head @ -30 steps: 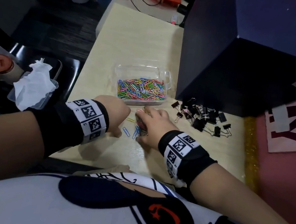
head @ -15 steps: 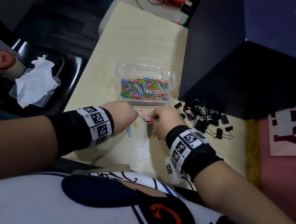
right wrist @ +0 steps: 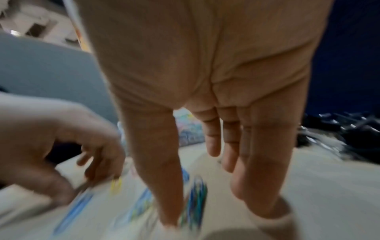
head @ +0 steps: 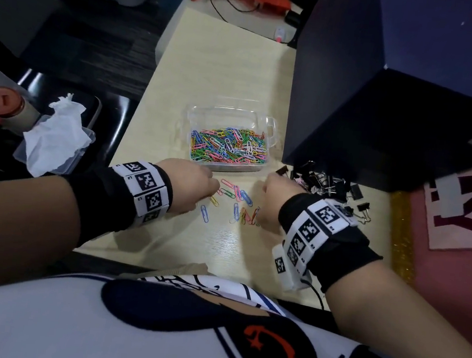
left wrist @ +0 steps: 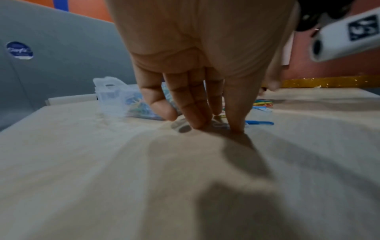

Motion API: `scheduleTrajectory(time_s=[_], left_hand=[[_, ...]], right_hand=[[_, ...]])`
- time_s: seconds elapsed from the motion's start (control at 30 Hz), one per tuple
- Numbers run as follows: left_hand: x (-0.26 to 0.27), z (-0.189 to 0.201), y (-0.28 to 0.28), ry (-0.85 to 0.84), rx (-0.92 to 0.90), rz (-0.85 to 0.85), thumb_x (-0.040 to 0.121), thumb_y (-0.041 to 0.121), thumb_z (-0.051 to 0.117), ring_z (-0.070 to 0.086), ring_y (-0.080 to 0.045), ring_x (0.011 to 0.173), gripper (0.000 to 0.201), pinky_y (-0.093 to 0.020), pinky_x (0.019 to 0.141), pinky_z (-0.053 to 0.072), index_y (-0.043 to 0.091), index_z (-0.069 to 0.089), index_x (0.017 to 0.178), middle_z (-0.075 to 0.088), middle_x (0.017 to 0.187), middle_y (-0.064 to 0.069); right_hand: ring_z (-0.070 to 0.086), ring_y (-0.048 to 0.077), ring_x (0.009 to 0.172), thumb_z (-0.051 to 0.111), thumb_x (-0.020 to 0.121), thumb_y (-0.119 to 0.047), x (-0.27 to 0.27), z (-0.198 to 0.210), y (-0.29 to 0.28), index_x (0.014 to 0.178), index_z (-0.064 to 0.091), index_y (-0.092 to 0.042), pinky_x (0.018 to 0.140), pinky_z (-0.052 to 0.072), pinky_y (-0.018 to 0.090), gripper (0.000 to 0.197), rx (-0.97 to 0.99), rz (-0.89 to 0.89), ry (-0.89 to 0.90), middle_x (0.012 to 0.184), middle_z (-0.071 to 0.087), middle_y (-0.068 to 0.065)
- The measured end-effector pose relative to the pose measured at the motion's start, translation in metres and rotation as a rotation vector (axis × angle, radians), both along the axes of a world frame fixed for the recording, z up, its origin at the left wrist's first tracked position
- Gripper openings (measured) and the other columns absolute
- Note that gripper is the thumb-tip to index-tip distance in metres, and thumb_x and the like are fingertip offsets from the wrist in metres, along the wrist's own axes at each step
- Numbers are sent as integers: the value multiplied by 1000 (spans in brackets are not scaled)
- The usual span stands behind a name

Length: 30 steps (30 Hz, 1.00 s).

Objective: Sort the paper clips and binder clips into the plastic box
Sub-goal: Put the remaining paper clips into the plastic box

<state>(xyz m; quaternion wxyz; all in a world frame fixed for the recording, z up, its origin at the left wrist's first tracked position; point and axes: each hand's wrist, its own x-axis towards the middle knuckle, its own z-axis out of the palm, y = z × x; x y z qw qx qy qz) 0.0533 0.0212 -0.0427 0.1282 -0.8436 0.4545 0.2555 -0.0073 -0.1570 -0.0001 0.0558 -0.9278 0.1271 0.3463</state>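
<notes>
Resting fingertips-down on the desk (head: 182, 65), the left hand (head: 191, 187) has its fingers (left wrist: 197, 113) extended and close together, pressing the surface beside a blue clip and gripping nothing. The right hand (head: 273, 201) hangs over the loose paper clips (head: 237, 200); in the blurred right wrist view its fingers (right wrist: 257, 162) point down fairly straight, and no clip is plainly held, so its grasp cannot be confirmed.

Between the two hands, the loose clips lie flat and scattered on the desk, some overlapping near the right thumb. Just beyond them stands the plastic box (head: 190, 121), already holding a dense layer of coloured paper clips. Right of the box, against a dark cube (head: 382, 106), sits the pile of binder clips (head: 327, 185), not yet sorted.

Likely faults from this position:
- Flat clips resist pinching; fingertips may slide them toward the near desk edge and off it.
- Overlapping clips may hook together, so one lifted clip drags others and sheds them short of the box.
- A hurried sweep may nudge the light box.
- Binder clips dropped among paper clips would defeat the sorting.
</notes>
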Motion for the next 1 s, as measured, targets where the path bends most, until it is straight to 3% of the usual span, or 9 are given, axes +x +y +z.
scheduleTrajectory(time_s=[0.07, 0.17, 0.27, 0.43, 0.53, 0.67, 0.9, 1.0], left_hand=[[-2, -3, -2, 8, -52, 34, 88, 31, 60, 57, -25, 103, 35, -36, 77, 52, 19, 49, 120, 52, 115, -2], [-5, -6, -7, 5, -114, 64, 89, 33, 59, 54, -25, 107, 42, -36, 81, 50, 20, 48, 127, 49, 120, -3], [-8, -6, -11, -20, -123, 55, 92, 30, 54, 55, -28, 105, 31, -37, 82, 50, 16, 53, 119, 52, 117, -6], [-8, -6, -13, -76, -105, 80, 94, 18, 47, 61, -29, 94, 19, -37, 75, 49, 12, 60, 106, 59, 102, -8], [-8, -6, -15, -73, -94, 86, 93, 15, 44, 60, -31, 92, 18, -37, 74, 48, 9, 59, 101, 60, 101, -11], [-10, -5, -18, -58, -81, 122, 90, 12, 44, 59, -31, 91, 18, -33, 69, 43, 8, 59, 98, 58, 102, -12], [-6, -1, -14, -46, -93, 116, 88, 12, 54, 60, -27, 84, 5, -31, 64, 42, 16, 57, 90, 61, 97, -7], [0, 12, -16, -54, -155, 129, 91, 12, 49, 60, -27, 90, 13, -31, 68, 41, 13, 60, 96, 62, 101, -7]], right_hand=[[57, 26, 105, 65, 83, -18, -12, -11, 2, 125, 39, -6, 82, 50, 34, 51, -22, -11, 60, 117, 53, 11], [56, 28, 107, 64, 86, -25, -13, -29, 9, 120, 43, -9, 86, 47, 35, 44, 105, -122, -78, 117, 54, 12], [55, 29, 110, 63, 87, -26, -6, -38, 13, 119, 50, -11, 89, 45, 33, 38, 177, -112, -201, 120, 54, 12], [46, 28, 117, 79, 69, -41, -7, -41, 17, 134, 39, -23, 98, 45, 41, 78, 231, 42, -217, 130, 32, 7], [48, 31, 112, 70, 79, -28, -9, -45, 18, 129, 46, -25, 93, 47, 40, 56, 205, 173, -235, 124, 35, 8], [54, 32, 99, 52, 89, -11, -11, -46, 16, 114, 56, -18, 85, 49, 37, 26, 228, 114, -313, 113, 43, 9], [55, 25, 104, 60, 86, -12, -1, -37, 7, 96, 69, -20, 94, 44, 29, 16, 227, -4, -277, 116, 48, 7], [55, 22, 107, 61, 86, -13, 9, -22, 4, 88, 71, -24, 93, 43, 27, 15, 202, -52, -321, 113, 52, 2]])
